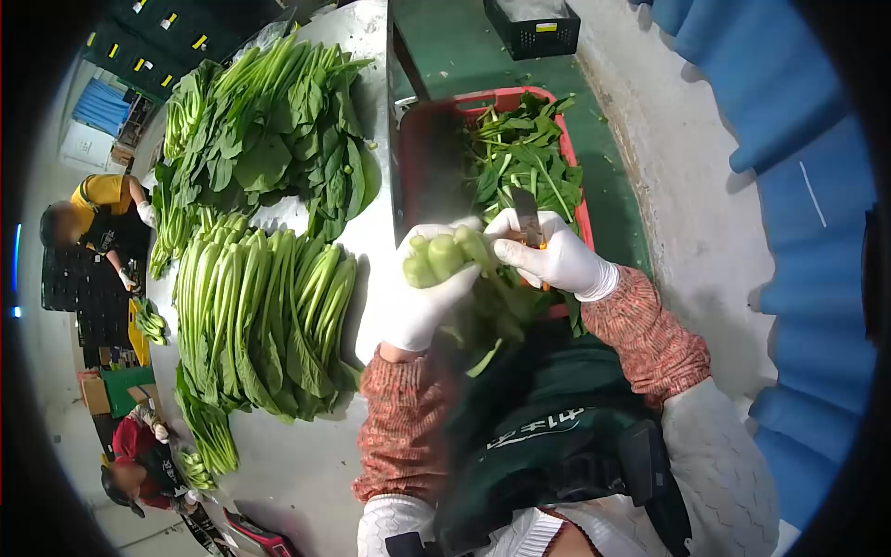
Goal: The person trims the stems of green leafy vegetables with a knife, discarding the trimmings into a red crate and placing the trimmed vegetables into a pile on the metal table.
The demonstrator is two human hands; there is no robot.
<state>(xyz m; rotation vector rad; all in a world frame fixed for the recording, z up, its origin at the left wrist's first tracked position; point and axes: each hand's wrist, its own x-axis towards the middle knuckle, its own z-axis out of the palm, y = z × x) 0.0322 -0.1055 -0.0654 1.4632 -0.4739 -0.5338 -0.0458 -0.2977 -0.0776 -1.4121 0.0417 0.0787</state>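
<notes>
White gloves cover both of my hands. My left hand (416, 299) is closed around a bunch of green stems (440, 257), their thick pale ends facing up and the leaves hanging below. Close beside it on the right, my right hand (557, 255) grips a small knife (527, 215) whose blade points away from me. Beneath both hands is a red basket (568, 153) with loose leaves and stems (529, 158) in it. On the metal table (376, 200) to the left lie a large leafy pile (269, 139) and a row of long-stemmed greens (251, 316).
Two people, one in a yellow top (104, 192) and one in a red top (137, 441), stand across the table. A black crate (534, 35) is on the floor ahead. Blue curtains (789, 121) hang at the right. Black crates (139, 37) are stacked at the upper left.
</notes>
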